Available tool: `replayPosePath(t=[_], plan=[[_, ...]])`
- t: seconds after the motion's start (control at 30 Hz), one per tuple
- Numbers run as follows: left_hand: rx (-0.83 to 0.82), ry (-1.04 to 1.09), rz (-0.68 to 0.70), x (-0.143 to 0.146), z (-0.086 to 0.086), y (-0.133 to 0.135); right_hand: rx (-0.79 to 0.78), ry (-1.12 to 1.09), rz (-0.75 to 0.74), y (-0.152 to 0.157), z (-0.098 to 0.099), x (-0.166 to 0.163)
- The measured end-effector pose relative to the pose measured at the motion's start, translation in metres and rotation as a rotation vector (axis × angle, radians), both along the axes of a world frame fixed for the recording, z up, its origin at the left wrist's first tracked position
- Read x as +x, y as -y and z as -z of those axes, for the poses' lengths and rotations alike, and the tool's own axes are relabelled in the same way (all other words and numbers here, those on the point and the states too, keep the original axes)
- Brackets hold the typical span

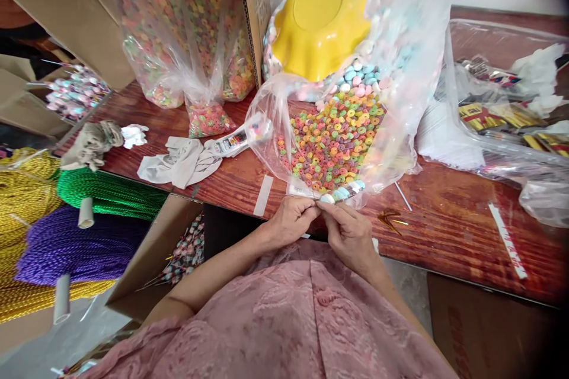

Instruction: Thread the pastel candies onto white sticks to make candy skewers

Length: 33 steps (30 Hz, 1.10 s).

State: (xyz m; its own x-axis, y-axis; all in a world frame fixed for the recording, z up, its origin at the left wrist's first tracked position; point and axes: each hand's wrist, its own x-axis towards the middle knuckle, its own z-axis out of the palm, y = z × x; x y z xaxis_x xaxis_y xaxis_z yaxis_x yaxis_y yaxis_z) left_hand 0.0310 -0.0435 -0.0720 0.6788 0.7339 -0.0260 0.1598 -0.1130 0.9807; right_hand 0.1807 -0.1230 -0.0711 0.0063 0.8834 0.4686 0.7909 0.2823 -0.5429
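At the lower middle of the frame, at the near edge of the wooden table [444, 219], a small packet of pastel sweets [340, 193] lies half over the edge, and both hands meet at it. The left hand [291, 220] has its fingers curled shut, thumb and forefinger pinching the packet's left end. The right hand [351, 234] is closed the same way, its fingertips pinched on the packet just beside the left hand's, so the two thumbs almost touch.

Directly behind the packet, an open clear bag of coloured ring sweets [331, 142] spills toward the hands, its plastic lip touching the packet. Above that, in the upper middle, an upturned yellow bowl [317, 23] sits on a bag of pastel sweets.

Left of the hands lie a strip of tape [263, 194], a white cloth [180, 161] and a glue tube [233, 142]. At the far left are spools of green cord [111, 192] and purple cord [75, 246]. At the right, a clear bag of wrappers [502, 118] and a white stick [507, 240] rest on the table.
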Motion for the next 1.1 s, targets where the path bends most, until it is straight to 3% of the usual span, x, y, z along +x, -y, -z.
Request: replayPosePath(t=[0.1, 0.23, 0.37, 0.47, 0.63, 0.77, 0.87, 1.0, 1.1], plan=[[-0.097, 0.053, -0.009, 0.001, -0.004, 0.0, 0.072, -0.005, 0.011, 0.002, 0.002, 0.002], [-0.169, 0.093, -0.036, 0.004, -0.009, 0.0, 0.187, -0.099, 0.142, 0.008, 0.002, 0.0], [-0.095, 0.093, -0.057, 0.009, -0.014, 0.002, 0.031, -0.329, 0.201, 0.013, 0.003, -0.004], [0.002, 0.086, -0.046, 0.011, -0.017, 0.004, -0.109, -0.664, 0.217, 0.015, 0.009, -0.004], [0.095, 0.127, 0.003, 0.011, -0.022, 0.003, -0.345, -1.232, 0.085, 0.011, 0.007, 0.001], [0.058, 0.156, 0.052, 0.011, -0.03, -0.001, -0.382, -1.447, 0.016, 0.004, -0.006, 0.005], [-0.093, 0.175, 0.123, 0.011, -0.036, -0.003, -0.415, -1.435, -0.069, 0.003, -0.011, 0.012], [-0.46, 0.135, 0.256, 0.011, -0.039, -0.002, -0.567, -1.281, -0.291, 0.005, -0.006, 0.023], [-0.595, 0.092, 0.32, 0.011, -0.038, 0.001, -0.481, -0.836, -0.41, 0.007, -0.002, 0.03]])
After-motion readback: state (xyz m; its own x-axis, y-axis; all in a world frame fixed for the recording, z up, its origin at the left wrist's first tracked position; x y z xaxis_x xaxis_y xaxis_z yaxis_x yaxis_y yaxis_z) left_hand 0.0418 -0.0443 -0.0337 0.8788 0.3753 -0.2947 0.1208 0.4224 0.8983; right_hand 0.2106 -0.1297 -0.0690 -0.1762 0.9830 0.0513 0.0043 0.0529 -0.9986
